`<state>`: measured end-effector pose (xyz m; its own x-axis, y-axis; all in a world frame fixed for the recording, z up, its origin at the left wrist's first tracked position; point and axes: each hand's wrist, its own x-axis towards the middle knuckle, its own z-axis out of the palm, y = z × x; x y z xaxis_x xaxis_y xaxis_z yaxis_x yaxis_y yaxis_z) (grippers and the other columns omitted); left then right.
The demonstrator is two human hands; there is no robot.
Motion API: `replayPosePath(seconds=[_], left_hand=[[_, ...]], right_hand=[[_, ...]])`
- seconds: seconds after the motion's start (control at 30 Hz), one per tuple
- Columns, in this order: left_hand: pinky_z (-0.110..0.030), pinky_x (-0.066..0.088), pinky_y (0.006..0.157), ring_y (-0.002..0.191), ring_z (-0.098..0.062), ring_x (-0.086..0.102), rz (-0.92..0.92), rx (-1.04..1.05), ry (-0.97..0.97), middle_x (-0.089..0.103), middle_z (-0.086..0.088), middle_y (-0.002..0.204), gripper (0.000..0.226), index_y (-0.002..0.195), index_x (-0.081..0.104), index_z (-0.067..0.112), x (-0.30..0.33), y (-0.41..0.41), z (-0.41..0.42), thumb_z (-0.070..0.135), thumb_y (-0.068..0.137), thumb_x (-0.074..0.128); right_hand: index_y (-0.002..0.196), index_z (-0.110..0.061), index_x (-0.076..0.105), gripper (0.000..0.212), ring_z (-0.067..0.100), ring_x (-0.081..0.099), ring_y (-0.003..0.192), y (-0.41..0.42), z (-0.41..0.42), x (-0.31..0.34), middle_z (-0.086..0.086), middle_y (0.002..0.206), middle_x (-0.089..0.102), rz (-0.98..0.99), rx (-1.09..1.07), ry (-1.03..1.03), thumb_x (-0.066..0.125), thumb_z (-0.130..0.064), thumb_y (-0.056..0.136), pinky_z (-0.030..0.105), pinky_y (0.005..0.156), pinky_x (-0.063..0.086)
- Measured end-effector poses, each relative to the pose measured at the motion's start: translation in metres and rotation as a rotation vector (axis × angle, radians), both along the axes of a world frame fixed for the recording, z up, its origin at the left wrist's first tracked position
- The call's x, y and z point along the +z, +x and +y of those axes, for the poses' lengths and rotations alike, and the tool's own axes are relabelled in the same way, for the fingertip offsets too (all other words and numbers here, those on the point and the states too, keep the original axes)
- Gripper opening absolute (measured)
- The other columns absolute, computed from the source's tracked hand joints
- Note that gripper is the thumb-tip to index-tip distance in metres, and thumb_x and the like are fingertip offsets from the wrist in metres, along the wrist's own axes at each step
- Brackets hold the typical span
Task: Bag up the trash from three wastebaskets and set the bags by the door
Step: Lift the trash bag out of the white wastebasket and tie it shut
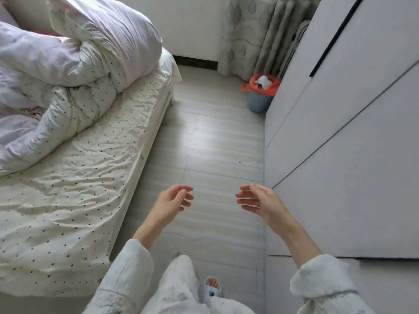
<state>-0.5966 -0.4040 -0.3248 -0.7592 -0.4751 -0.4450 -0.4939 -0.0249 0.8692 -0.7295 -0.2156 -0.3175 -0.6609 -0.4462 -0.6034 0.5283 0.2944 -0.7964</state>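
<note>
1. Head view: both hands are held out low over the floor (210, 155), empty, with fingers loosely spread; the left hand (173, 199) and the right hand (258, 200) are kept apart, palms turned toward each other, and nothing is touched by either.
2. Head view: a blue wastebasket (258, 102) is seen at the far end of the aisle, set against the wardrobe (340, 132) and just beside the curtain (256, 35). It is lined with an orange bag (251, 85), inside which white trash (264, 80) is visible.
3. Head view: the bed (74, 189) is seen along the left, with a heaped quilt (68, 60) on it.
4. The step in hand is judged to be the approach to this wastebasket, which is well apart from the hands. For the next move, the aisle must be walked, the bag's rim gathered with both hands, and the bag lifted out. No door is shown.
</note>
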Motion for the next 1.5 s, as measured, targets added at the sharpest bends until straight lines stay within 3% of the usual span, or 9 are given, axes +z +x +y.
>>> replayPosePath(seconds=[0.17,0.47,0.57,0.7,0.77,0.9,1.13,1.3,1.5], left_hand=[[-0.016,0.047,0.057,0.073,-0.016,0.058,-0.028,0.012,0.026,0.063,-0.005,0.085,0.023,0.096,0.059,0.013,-0.018,-0.101,-0.085,0.010,0.095,0.037],[-0.023,0.043,0.065,0.066,-0.007,0.060,0.032,-0.031,-0.031,0.063,0.000,0.082,0.029,0.084,0.059,0.026,-0.006,-0.321,-0.298,0.010,0.094,0.038],[-0.023,0.045,0.067,0.070,-0.011,0.060,0.029,-0.045,-0.015,0.063,0.001,0.082,0.025,0.090,0.059,0.020,0.003,-0.380,-0.342,0.010,0.094,0.037],[-0.021,0.045,0.065,0.060,0.002,0.061,0.016,-0.119,0.031,0.064,0.002,0.082,0.025,0.087,0.059,0.025,-0.006,-0.456,-0.390,0.014,0.095,0.039],[-0.021,0.044,0.065,0.062,0.000,0.061,-0.007,-0.125,0.045,0.064,0.002,0.082,0.024,0.087,0.059,0.026,-0.015,-0.496,-0.419,0.015,0.095,0.039],[-0.025,0.043,0.067,0.071,-0.014,0.059,-0.017,-0.010,0.056,0.064,-0.002,0.083,0.024,0.087,0.060,0.023,-0.027,-0.585,-0.483,0.014,0.095,0.039],[-0.019,0.041,0.063,0.060,0.001,0.058,0.059,0.106,0.023,0.061,0.005,0.078,0.024,0.090,0.058,0.023,-0.002,-0.763,-0.600,0.012,0.096,0.037],[-0.022,0.041,0.064,0.070,-0.012,0.057,0.054,0.258,0.056,0.062,0.002,0.080,0.026,0.088,0.058,0.025,-0.003,-0.833,-0.687,0.011,0.095,0.037],[-0.021,0.042,0.066,0.072,-0.011,0.057,0.063,0.358,0.070,0.062,0.004,0.081,0.026,0.088,0.058,0.027,-0.018,-0.917,-0.824,0.014,0.095,0.037]], right_hand=[[0.089,-0.011,0.060,0.028,0.020,0.064,0.079,-0.111,-0.085,-0.008,0.007,0.086,0.067,0.014,0.013,0.005,0.037,-0.021,0.099,0.030,0.076,0.050],[0.090,-0.011,0.061,0.028,0.021,0.065,0.080,-0.312,-0.292,0.011,0.006,0.085,0.068,0.029,-0.036,-0.078,0.036,-0.021,0.099,0.032,0.079,0.050],[0.090,-0.011,0.062,0.028,0.021,0.066,0.080,-0.370,-0.336,0.022,0.006,0.085,0.068,0.043,-0.044,-0.058,0.037,-0.022,0.099,0.032,0.079,0.051],[0.087,-0.011,0.060,0.029,0.021,0.063,0.079,-0.452,-0.385,0.015,0.007,0.085,0.066,0.037,-0.078,-0.009,0.036,-0.020,0.099,0.031,0.078,0.049],[0.087,-0.011,0.060,0.028,0.021,0.063,0.078,-0.496,-0.414,0.007,0.007,0.084,0.066,0.022,-0.072,0.007,0.036,-0.019,0.099,0.030,0.076,0.049],[0.086,-0.012,0.060,0.029,0.020,0.063,0.077,-0.599,-0.487,-0.008,0.007,0.084,0.066,0.002,-0.031,-0.004,0.036,-0.020,0.099,0.029,0.073,0.049],[0.088,-0.014,0.061,0.029,0.014,0.066,0.071,-0.783,-0.652,0.014,0.004,0.082,0.068,0.081,0.187,-0.032,0.036,-0.022,0.099,0.025,0.069,0.051],[0.094,-0.011,0.061,0.028,0.020,0.065,0.077,-0.865,-0.761,0.016,0.006,0.086,0.068,0.070,0.374,0.010,0.037,-0.023,0.099,0.028,0.075,0.050],[0.092,-0.014,0.063,0.028,0.019,0.064,0.080,-0.956,-0.909,0.008,0.007,0.090,0.068,0.082,0.445,0.043,0.038,-0.024,0.099,0.031,0.082,0.050]])
